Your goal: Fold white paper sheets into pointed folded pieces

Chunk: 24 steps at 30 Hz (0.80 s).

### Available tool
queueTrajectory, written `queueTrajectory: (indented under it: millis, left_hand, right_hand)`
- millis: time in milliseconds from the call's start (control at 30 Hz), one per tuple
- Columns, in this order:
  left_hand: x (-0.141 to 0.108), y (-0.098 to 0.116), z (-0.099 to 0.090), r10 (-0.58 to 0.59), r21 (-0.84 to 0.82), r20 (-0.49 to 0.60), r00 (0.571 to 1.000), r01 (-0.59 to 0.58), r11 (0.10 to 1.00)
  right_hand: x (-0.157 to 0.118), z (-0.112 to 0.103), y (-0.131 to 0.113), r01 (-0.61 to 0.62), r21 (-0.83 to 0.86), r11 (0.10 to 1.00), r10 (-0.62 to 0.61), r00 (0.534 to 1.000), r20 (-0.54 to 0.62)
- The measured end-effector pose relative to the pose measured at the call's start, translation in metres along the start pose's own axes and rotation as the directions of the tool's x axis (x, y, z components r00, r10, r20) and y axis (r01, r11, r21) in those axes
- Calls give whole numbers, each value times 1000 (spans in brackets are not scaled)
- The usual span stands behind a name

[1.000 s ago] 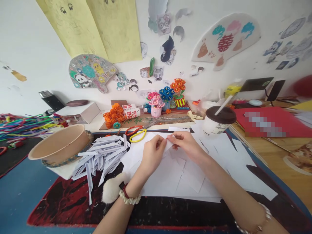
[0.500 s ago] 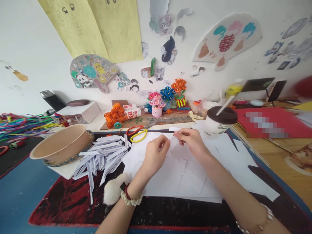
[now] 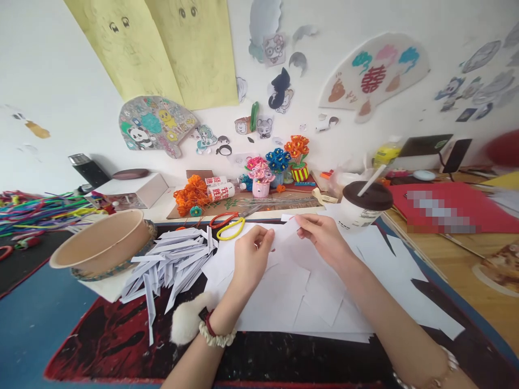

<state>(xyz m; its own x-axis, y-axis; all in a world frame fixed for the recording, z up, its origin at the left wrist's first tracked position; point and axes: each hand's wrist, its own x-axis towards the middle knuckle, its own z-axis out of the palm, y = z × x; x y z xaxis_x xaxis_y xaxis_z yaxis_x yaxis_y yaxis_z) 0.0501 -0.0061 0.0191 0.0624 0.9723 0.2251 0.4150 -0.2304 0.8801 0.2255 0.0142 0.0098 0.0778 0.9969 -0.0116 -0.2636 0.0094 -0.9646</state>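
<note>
My left hand (image 3: 252, 256) and my right hand (image 3: 320, 236) hover over white paper sheets (image 3: 279, 302), a small gap between them. Both hands have thumb and fingers pinched together. A thin piece of white paper (image 3: 287, 231) spans the gap, its edges hard to tell from the sheets below. To the left of my left hand lies a heap of folded white paper strips (image 3: 176, 262). Just beyond my left hand are scissors with yellow and red handles (image 3: 231, 229). Near my left wrist rests a fluffy white ball (image 3: 188, 320).
A lidded cup with a straw (image 3: 367, 202) stands beyond my right hand. At left, a tan bowl (image 3: 97, 237) sits tilted. Pipe-cleaner flowers (image 3: 261, 173) and a bottle (image 3: 221, 189) line the back by the wall. A red folder (image 3: 405, 200) lies at right.
My hands have moved slightly apart, the left one shifting left. The pinched fingers remain closed. The whole view has tilted up a little.
</note>
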Motion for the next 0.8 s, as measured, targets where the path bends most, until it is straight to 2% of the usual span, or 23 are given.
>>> queueTrajectory:
  millis: [67,133,200,300,367,467,567,667,800]
  left_hand:
    - [1,-2,0,27,42,23,999,-27,999]
    - [1,-3,1,53,56,48,997,-56,997]
    - [0,-2,2,79,43,52,995,-82,996]
    - [1,-1,3,101,31,39,994,-102,994]
    - [1,0,3,99,36,47,994,-101,994]
    - [2,0,2,91,64,80,993,-97,993]
    - [1,0,2,98,59,109,989,-105,993]
    - [0,1,3,108,37,124,986,-114,993]
    - [-1,2,2,99,22,125,987,-103,994]
  right_hand:
    - [0,0,-1,16,-13,1000,-17,999,-49]
    - [-1,1,-2,36,-51,998,-38,999,-30]
    - [-4,5,-2,57,-112,992,-50,997,66]
    - [-8,12,0,80,-185,979,-31,968,251]
    - [-9,16,2,84,-203,976,-22,956,294]
    - [-7,14,3,96,-188,978,-55,976,212]
    - [-3,6,0,102,-132,986,-99,995,29]
    - [0,-2,-2,99,-91,991,-109,987,-116]
    - [3,-6,0,107,-70,992,-118,977,-177]
